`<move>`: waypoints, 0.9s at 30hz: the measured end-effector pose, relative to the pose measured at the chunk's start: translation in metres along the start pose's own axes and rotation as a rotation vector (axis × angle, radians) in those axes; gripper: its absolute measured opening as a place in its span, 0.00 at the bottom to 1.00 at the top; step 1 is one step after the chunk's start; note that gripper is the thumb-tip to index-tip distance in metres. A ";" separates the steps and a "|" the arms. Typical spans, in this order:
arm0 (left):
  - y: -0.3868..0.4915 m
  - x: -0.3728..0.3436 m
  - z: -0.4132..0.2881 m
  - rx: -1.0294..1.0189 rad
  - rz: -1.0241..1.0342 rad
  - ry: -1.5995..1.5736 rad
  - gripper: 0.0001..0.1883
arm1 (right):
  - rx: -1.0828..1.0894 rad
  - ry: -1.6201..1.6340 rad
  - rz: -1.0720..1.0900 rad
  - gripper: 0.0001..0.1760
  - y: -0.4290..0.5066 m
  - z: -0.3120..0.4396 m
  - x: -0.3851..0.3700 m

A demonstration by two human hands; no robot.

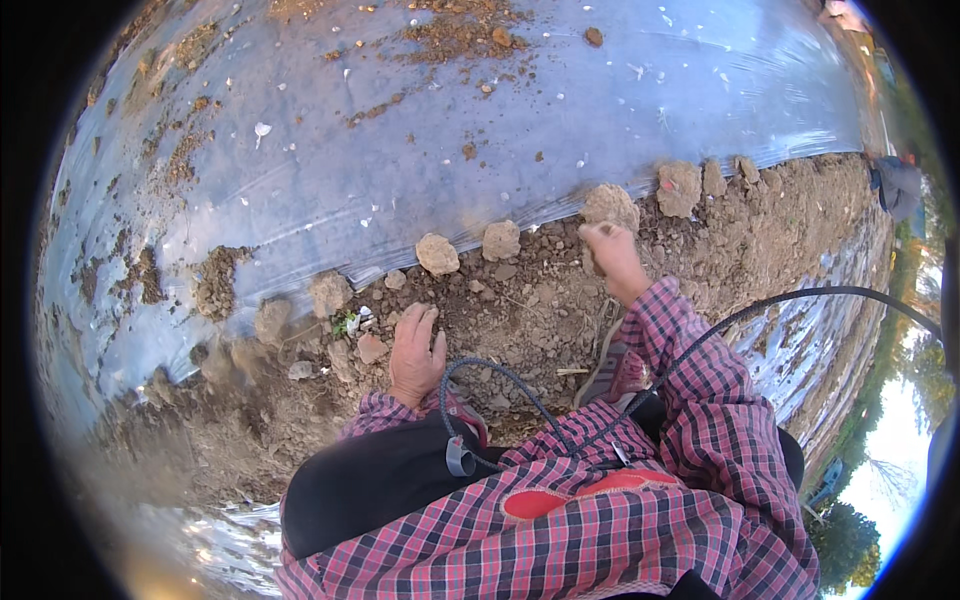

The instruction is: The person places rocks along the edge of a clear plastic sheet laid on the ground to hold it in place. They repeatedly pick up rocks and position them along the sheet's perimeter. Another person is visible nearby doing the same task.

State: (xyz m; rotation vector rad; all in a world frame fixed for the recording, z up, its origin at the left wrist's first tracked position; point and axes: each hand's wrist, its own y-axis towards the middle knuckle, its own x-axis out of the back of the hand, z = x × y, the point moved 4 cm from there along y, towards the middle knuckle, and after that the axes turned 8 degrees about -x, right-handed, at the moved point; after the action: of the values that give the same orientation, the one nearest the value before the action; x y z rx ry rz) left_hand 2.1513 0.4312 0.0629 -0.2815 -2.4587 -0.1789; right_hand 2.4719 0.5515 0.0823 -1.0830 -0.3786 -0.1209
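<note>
My right hand (613, 255) is at the lower edge of a large dry soil clod (611, 204), its fingers curled. Whether the fingers grip the clod or only touch it, I cannot tell. My left hand (417, 356) is low over the loose soil (517, 315), thumb apart from the fingers and nothing visible in it. A reddish clod (371, 348) lies just left of that hand. Two pale clods, one (437, 253) nearer the left hand and another (501, 240) between the hands, lie along the edge of the plastic film (420, 172).
More clods (679, 189) line the film edge to the right. Crumbled soil (217, 281) lies on the film at left. A dark cord (795, 294) loops across my lap and right arm. My shoes (611, 367) stand on the soil. Part of another person (896, 184) shows at far right.
</note>
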 end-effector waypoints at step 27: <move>-0.003 -0.001 0.004 -0.010 0.054 0.040 0.25 | 0.516 -0.892 -0.369 0.29 -0.014 -0.032 -0.044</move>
State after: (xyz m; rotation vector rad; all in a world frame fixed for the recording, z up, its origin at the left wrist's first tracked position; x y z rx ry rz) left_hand 2.1495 0.4291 0.0589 -0.3447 -2.4086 -0.1727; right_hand 2.4350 0.5133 0.0649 -0.4892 -1.3349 0.1418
